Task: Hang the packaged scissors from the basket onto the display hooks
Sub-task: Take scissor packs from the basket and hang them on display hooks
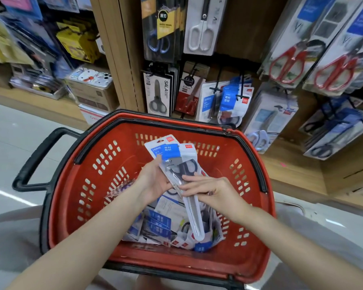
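Observation:
A red plastic basket (88, 178) with a black rim stands in front of me, and several packaged scissors (159, 225) lie in its bottom. Above it my left hand (153, 181) holds a small stack of white-and-blue scissor packs (176, 155) from the left side. My right hand (210, 191) pinches the front pack lower down, fingers curled over its clear sleeve. Black display hooks (217, 88) on the wooden wall behind the basket carry matching blue-and-white packs (228, 101).
More scissor packs hang around: black ones (157, 97) at centre, white-handled (201, 28) above, red-handled (289, 59) at right. The basket's black handle (36, 155) sticks out left. Boxes (90, 88) crowd a low shelf at left over grey floor.

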{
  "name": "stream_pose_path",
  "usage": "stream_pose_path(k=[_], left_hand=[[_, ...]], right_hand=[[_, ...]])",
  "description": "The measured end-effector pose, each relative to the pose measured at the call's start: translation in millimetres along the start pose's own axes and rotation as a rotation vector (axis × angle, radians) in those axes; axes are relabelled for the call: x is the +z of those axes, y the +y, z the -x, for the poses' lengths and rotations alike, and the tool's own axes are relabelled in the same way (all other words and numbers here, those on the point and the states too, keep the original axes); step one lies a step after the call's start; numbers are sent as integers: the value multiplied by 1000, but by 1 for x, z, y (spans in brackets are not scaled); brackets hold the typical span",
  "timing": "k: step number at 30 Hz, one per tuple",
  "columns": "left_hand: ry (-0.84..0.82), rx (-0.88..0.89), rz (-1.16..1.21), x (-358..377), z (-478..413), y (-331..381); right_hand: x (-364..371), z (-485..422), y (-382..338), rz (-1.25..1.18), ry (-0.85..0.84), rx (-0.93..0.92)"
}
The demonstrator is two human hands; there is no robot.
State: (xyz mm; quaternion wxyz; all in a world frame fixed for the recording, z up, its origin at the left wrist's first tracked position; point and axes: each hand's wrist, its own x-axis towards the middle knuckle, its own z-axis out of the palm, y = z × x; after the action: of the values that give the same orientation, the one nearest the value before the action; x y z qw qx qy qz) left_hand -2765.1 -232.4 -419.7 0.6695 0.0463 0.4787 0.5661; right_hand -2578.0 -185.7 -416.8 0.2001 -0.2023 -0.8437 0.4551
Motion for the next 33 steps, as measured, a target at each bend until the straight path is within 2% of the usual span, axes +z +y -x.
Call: stream_pose_path(k=[2, 6, 7, 9, 11, 13, 14, 18, 21, 26, 30, 33], left_hand=[[2, 9, -40, 3, 0, 0], [129, 216, -321, 8, -3, -2], [136, 255, -362, 10, -3, -1], [111, 304, -414, 14, 1, 2], [71, 343, -438, 20, 5, 6], [22, 394, -471, 27, 6, 8], [4, 418, -487, 31, 7, 9], [0, 577, -561, 48, 8, 18], [26, 639, -508, 62, 5, 29], [100, 660, -572, 74, -17, 45], [122, 649, -604, 80, -33, 50], [136, 648, -641, 83, -43, 48]], right_hand=[[-4, 1, 0, 21, -3, 3], [-11, -1, -3, 154, -114, 34], [-14, -2, -4, 164, -96, 69], [-21, -8, -7, 187, 116, 126], [-30, -20, -8, 77, 314, 274], [-40, -37, -9, -95, 349, 406], [-44, -43, -10, -135, 368, 415], [-62, -62, -25, -187, 576, 357], [-87, -73, -38, -271, 677, 315], [-159, -83, -63, -113, 902, 114], [-204, -84, -69, 143, 868, 16], [-217, -80, -47, 296, 770, 80]])
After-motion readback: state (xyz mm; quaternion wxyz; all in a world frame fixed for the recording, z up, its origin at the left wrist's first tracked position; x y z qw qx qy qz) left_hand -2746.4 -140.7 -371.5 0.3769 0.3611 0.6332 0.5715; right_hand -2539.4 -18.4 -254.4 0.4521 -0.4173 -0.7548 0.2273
